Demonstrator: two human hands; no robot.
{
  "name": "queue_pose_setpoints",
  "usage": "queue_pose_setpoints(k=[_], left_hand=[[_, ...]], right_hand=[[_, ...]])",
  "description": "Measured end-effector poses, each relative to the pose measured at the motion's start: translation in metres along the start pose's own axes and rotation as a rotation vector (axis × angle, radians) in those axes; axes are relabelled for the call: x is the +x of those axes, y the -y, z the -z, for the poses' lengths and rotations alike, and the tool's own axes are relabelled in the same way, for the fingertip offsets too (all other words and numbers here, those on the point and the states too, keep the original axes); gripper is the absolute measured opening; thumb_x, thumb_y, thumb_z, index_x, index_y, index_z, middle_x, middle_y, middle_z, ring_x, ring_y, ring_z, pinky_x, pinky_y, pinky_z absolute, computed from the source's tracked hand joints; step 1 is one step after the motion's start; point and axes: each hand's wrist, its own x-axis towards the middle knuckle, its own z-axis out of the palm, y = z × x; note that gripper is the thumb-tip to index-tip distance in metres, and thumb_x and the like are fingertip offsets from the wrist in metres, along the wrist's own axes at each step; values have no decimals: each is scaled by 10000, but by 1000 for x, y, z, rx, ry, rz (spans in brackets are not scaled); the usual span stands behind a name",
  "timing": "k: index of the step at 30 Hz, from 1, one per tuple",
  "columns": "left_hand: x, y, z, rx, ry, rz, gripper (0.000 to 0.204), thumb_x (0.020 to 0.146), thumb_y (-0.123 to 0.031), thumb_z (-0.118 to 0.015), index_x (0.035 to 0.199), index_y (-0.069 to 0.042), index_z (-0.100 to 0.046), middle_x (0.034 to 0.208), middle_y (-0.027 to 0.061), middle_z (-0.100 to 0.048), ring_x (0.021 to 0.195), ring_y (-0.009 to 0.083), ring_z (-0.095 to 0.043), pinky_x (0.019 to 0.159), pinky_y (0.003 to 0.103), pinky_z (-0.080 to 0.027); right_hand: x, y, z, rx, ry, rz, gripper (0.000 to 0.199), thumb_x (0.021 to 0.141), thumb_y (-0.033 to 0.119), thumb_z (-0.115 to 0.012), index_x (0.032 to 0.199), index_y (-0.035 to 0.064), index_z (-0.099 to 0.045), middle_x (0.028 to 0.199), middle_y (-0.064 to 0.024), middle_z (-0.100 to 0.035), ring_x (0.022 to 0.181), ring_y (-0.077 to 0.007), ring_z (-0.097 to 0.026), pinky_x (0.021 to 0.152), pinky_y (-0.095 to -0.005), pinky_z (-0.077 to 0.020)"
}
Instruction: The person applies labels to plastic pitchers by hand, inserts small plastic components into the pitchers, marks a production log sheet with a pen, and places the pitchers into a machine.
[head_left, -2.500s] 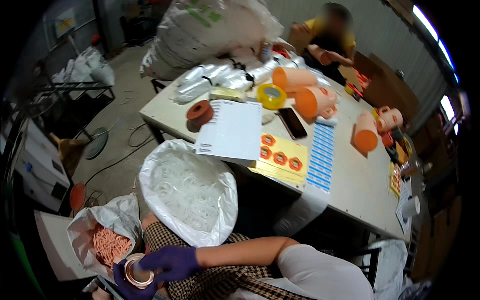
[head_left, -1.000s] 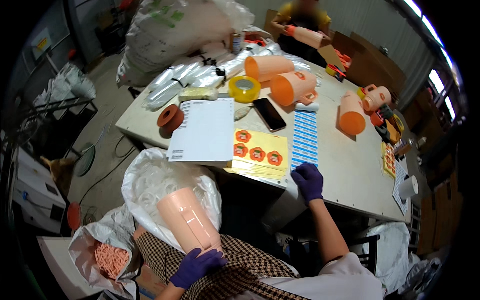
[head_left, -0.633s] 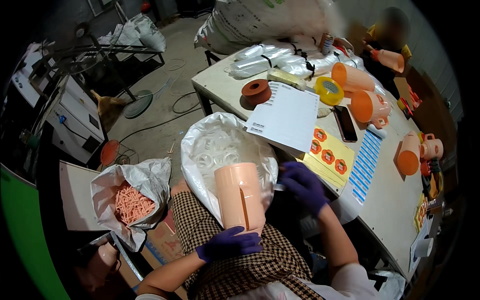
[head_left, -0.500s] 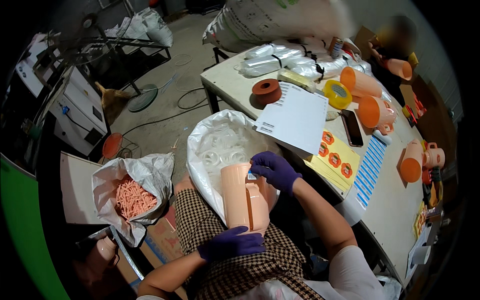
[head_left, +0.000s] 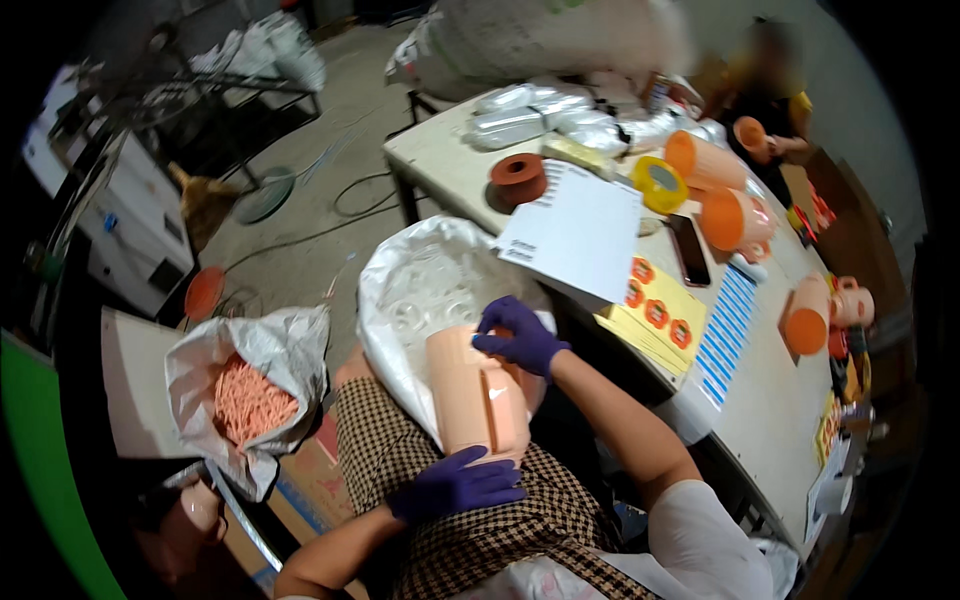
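Hands first: from where I sit, I see the left hand (head_left: 457, 487) grasping the near end of a peach plastic jug (head_left: 462, 390), its fingers laid across the wall and its thumb hidden from me. With the right hand (head_left: 520, 338), thumb and fingertips are pinched on a small blue piece (head_left: 477, 341) right at the jug's far end; I cannot tell whether that piece already touches the wall.

Biggest change is on the right. A second ago that hand was out at 2 o'clock by the table (head_left: 770, 430), on the blue-striped label strip (head_left: 727, 335); now it has come in over the jug. Left hand and jug are where they were, low and central, the jug tilted along the checked apron (head_left: 370, 430) with its handle side toward 3 o'clock. I take this to mean that the work has shifted from the table to the lap, with one hand steadying and the other placing.

At 11 o'clock from the jug, just behind its far end, I have the white sack (head_left: 375, 290) of clear plastic rings (head_left: 410, 315). At 9 o'clock, well apart, lies a second sack (head_left: 300, 360) with peach sticks (head_left: 250, 405).
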Motion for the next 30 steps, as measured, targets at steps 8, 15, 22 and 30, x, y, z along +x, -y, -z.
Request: queue_pose_setpoints(k=[8, 15, 22, 30], left_hand=[[-76, -9, 48, 176, -383, 633, 480, 810, -318, -789, 1262, -370, -636, 1442, 107, -484, 1384, 404, -391, 1185, 619, -194], [-17, 133, 118, -665, -1027, 872, 348, 900, -137, -555, 1193, 37, -627, 1278, 157, -621, 1142, 271, -602, 994, 384, -476], [-28, 256, -53, -747, -208, 844, 217, 918, -79, -490, 934, -50, -704, 845, 75, -685, 747, 117, -630, 695, 269, -517], [29, 206, -97, -1040, -531, 1165, 272, 917, -87, -521, 1144, -24, -659, 985, 90, -707, 818, 161, -658, 744, 287, -521]], right_hand=[[-18, 33, -1, 659, -345, -375, 457, 975, 323, -618, 1294, -4, -614, 1267, -154, -643, 1117, -205, -607, 960, -311, -487], [-147, 100, -6, 757, 53, -504, 541, 1020, 316, -564, 1449, 2, -461, 1265, -104, -633, 1038, -164, -628, 943, -323, -506], [-155, 74, 129, 16, -514, -313, 451, 943, 223, -673, 1377, 136, -585, 955, -86, -650, 774, -135, -639, 684, -281, -529], [-11, -56, 284, -554, -357, -519, 501, 952, 447, -541, 1314, 109, -620, 1239, -234, -636, 1133, -365, -624, 981, -406, -482]])
